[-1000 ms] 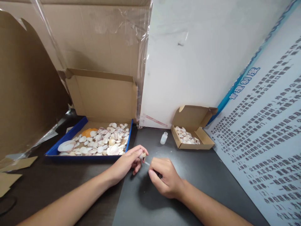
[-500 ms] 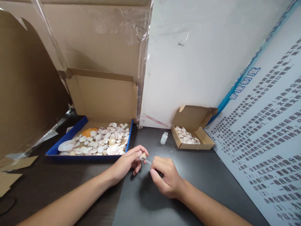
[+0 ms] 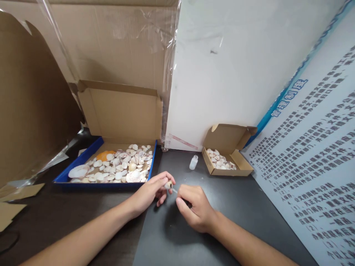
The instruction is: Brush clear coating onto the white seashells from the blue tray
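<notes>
My left hand pinches a small seashell between thumb and fingers, with a dark spot on the side facing right. My right hand is closed on a thin pale applicator stick; its handle is hidden in the fingers. The stick's tip points left and reaches close to the shell; whether they touch I cannot tell. Beyond my hands a small glass bottle stands uncapped, partly full of whitish content.
On the left a blue-edged tray with a cardboard lid holds many loose shells and an orange piece. A small open cardboard box of shells stands back right. A printed board leans along the right side; cardboard walls the left.
My right hand has shifted slightly left, bringing the stick's tip nearer the shell. The shell has turned a little in my left hand, which otherwise stays in place.
</notes>
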Motion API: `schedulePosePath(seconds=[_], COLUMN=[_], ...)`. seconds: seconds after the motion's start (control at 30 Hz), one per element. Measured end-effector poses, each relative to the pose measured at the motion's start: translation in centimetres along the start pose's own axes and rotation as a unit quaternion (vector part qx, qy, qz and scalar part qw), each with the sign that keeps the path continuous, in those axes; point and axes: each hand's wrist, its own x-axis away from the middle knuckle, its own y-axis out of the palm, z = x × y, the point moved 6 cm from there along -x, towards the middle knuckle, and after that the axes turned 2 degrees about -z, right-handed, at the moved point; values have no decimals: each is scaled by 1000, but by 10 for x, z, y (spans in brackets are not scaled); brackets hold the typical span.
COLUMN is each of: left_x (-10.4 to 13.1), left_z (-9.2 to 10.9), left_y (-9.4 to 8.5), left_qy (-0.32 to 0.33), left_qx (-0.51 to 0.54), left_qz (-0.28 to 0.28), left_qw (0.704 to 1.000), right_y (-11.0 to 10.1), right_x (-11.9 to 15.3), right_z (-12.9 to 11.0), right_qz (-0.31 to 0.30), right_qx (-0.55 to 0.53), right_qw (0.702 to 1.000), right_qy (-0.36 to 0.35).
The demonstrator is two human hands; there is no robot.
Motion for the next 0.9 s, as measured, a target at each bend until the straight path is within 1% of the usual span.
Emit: schedulePosePath(seconds=[0.03,0.1,0.2,0.27,0.37,0.43,0.57,0.63,0.7,0.77,0.9], left_x=[0,0,0,0,0,0,0,0,-1,-1,-1], left_z=[0,0,1,1,1,0,-1,-1,-1,0,0], left_y=[0,1,2,2,2,2,2,2,1,1,1], left_qy=[-1,-2,-2,1,8,9,11,13,15,20,21], left_qx=[-4,-10,-8,-7,-5,-5,-5,-3,-3,-4,-6], left_qz=[-2,-6,-9,-7,-4,-6,-8,-12,-13,-11,-11], left_qw=[1000,1000,1000,1000,1000,1000,1000,1000,1000,1000,1000], right_y=[0,-2,-5,-5,-2,-4,-8,-5,-2,-1,-7], right_x=[0,0,1,0,1,1,1,1,1,2,2], right_z=[-1,-2,0,1,-3,-5,0,1,-1,-2,1], right_qz=[-3,12,42,37,15,22,54,38,15,9,52], right_qx=[-3,-6,-5,-5,-11,-8,3,-2,-7,-6,16], right_qw=[1000,1000,999,999,1000,999,999,999,1000,1000,998], right_qy=[-9,-21,-2,8,-18,-31,2,6,-11,-25,-5])
